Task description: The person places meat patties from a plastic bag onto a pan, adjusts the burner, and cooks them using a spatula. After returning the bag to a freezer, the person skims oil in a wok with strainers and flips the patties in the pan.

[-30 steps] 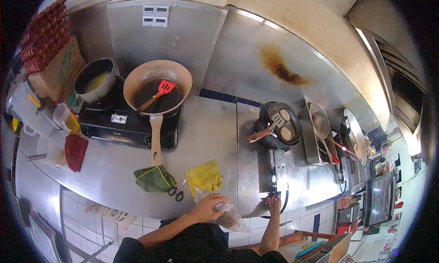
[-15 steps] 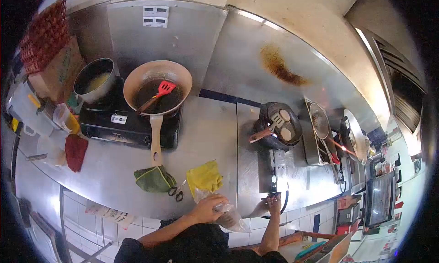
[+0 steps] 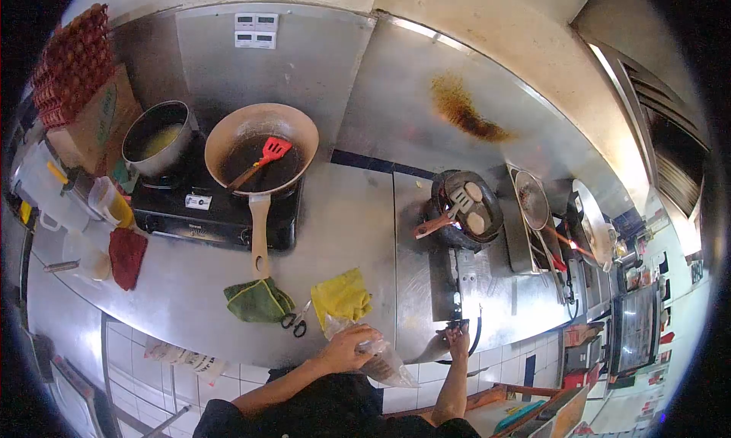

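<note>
Two hands keep their places since the earlier frame; I see only a slight shift of view. The left hand (image 3: pixel 349 350) has its fingers clamped on the bag (image 3: pixel 391 368) at the counter's (image 3: pixel 183 308) front edge, long axis slanting, free end pointing down-right. The right hand (image 3: pixel 457 341) is at the burner's (image 3: pixel 466 274) front, finger state unclear to me.

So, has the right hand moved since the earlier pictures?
No, no visible shift either way: the right hand stays at the near end of the burner. Small finger movements cannot be told.

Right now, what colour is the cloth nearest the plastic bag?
Yellow cloth, best seen in the head view.
</note>
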A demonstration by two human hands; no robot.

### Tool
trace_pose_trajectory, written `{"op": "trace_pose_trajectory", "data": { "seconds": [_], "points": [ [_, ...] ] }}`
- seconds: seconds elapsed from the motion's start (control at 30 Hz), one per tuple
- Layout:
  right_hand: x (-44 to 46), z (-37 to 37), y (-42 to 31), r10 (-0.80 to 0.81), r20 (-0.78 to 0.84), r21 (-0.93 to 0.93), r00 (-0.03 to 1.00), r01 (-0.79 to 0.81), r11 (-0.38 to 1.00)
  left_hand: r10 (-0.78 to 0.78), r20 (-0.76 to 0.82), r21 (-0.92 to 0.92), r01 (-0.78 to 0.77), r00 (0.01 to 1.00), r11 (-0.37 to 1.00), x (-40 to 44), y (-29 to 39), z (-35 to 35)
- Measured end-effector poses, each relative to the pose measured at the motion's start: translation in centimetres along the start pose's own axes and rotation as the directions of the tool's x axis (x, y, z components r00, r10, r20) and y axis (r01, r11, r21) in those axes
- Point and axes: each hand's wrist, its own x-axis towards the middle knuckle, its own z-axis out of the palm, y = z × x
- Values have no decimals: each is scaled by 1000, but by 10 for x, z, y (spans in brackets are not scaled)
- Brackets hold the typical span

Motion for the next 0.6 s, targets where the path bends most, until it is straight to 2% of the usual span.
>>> {"op": "trace_pose_trajectory", "data": {
  "seconds": [0.07,0.17,0.27,0.37,0.47,0.53,0.57,0.6],
  "points": [
    [-3,1,-2,-6,4,26,1000,6,1000,-3,-4,5,3,1000,1000,0,-3,2],
    [-4,2,-5,70,-7,14,998,-70,997,-22,18,-38,23,1000,999,0,-2,2],
    [-7,6,-4,28,22,44,999,-29,999,-32,23,-20,32,999,999,0,2,-1],
    [-8,8,-4,0,-58,34,998,2,999,-36,36,1,36,999,999,-1,-2,1],
    [-4,2,-3,7,7,-11,1000,-7,1000,-12,19,49,11,1000,999,-2,-8,6],
    [4,-4,1,6,116,95,993,-17,995,-54,49,2,54,997,999,-3,-9,6],
    [7,-7,4,6,114,97,993,-17,995,-54,52,3,54,997,999,-3,-10,7],
    [10,-9,6,23,35,107,999,-27,994,-54,59,-14,55,997,998,-2,-8,5]
  ]
}}
